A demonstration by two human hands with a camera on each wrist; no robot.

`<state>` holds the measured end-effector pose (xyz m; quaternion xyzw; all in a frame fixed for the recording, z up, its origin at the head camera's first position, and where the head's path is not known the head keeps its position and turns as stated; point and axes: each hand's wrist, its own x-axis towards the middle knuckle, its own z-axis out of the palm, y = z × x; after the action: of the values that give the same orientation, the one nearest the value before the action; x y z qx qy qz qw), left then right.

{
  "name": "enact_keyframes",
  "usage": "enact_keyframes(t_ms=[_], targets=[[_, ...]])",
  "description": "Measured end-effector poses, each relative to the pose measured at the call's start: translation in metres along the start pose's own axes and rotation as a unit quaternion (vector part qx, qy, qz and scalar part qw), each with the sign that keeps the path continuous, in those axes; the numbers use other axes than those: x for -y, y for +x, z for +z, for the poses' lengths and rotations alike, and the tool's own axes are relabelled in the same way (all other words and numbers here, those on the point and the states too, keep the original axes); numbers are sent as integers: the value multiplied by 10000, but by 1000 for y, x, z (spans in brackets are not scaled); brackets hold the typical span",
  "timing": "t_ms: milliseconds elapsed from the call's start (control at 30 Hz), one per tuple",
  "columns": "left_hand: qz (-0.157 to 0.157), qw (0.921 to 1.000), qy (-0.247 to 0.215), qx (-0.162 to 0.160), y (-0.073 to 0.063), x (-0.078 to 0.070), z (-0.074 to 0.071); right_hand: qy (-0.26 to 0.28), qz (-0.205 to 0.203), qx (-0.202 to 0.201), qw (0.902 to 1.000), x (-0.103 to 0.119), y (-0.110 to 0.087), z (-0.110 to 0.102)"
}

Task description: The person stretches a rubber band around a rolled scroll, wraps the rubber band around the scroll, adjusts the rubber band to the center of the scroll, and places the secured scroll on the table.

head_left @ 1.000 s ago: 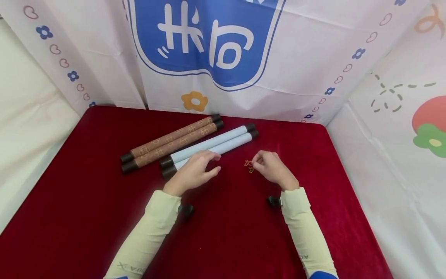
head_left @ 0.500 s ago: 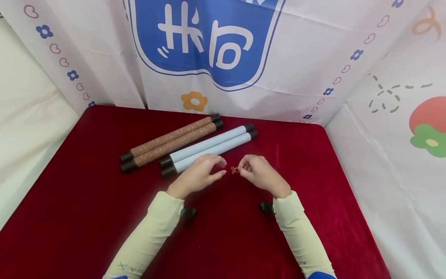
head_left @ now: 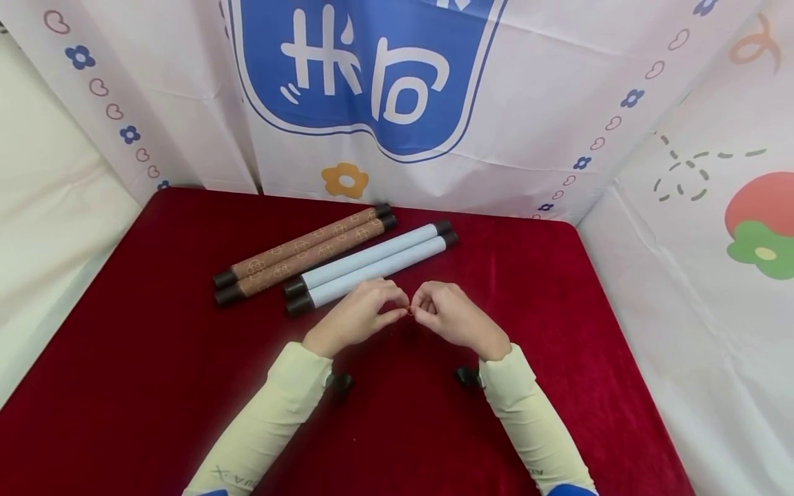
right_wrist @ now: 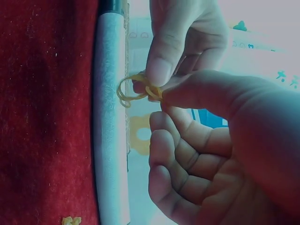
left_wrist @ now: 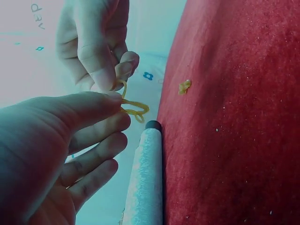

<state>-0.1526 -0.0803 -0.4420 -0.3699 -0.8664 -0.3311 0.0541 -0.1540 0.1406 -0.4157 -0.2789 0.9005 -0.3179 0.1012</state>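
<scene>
Yellow and thin, the band [left_wrist: 135, 112] is held up off the red worktop [head_left: 546, 310], a bit nearer its right edge than its left. A moment ago only the right grip [head_left: 460, 318] had it, and the person's left grip [head_left: 355, 317] was close by, with a gap between thumb and fingers. Now the two have come together. The left grip pinches the band between thumb and finger, and the right grip pinches it too. Bits of the band stick out past the tips in small loops. I think this means the picking up is done and both sides can work on the band at once. I cannot tell if it is one band or more.

A small yellow clump [left_wrist: 184, 87] lies on the worktop, apart from both grips. The rolls have not moved. Two blue rolls [head_left: 375, 270] lie on a slant, side by side, just past the left grip. Two brown rolls [head_left: 310, 256] lie next to them, nearer the far edge and the left edge.
</scene>
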Motion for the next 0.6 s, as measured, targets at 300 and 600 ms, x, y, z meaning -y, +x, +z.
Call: enact_keyframes(t_ms=[300,600], targets=[[-149,9997,106,145,-1,-3,-1,33,-15,-33,10000,2,-3,-1],[-283,9994,145,166,-2,-2,-7,-25,52,-55,10000,1,-5,-9]])
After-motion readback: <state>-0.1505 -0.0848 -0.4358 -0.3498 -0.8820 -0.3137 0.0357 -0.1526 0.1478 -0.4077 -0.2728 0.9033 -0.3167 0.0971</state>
